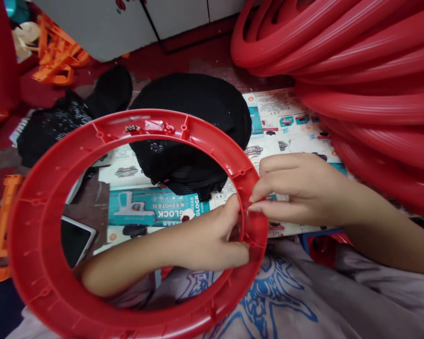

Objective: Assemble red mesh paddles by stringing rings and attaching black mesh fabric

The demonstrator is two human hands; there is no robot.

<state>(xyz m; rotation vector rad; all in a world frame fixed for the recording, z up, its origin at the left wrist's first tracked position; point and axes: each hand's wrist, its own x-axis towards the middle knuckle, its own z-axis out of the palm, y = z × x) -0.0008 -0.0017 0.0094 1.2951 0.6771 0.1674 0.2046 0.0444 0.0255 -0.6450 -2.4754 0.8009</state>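
A large red plastic ring rests tilted over my lap, its ribbed inner side facing up. My left arm passes through the ring's opening, and my left hand grips the ring's right-hand rim from inside, thumb up against it. My right hand comes from the right, fingers pinched together at that same spot on the rim, right next to my left thumb. What the pinched fingers hold, if anything, is too small to see.
A tall stack of red rings fills the right side. Black mesh fabric lies on printed toy cartons ahead. Orange plastic parts sit at the back left, a tablet lies inside the ring's opening, and white cabinet doors stand behind.
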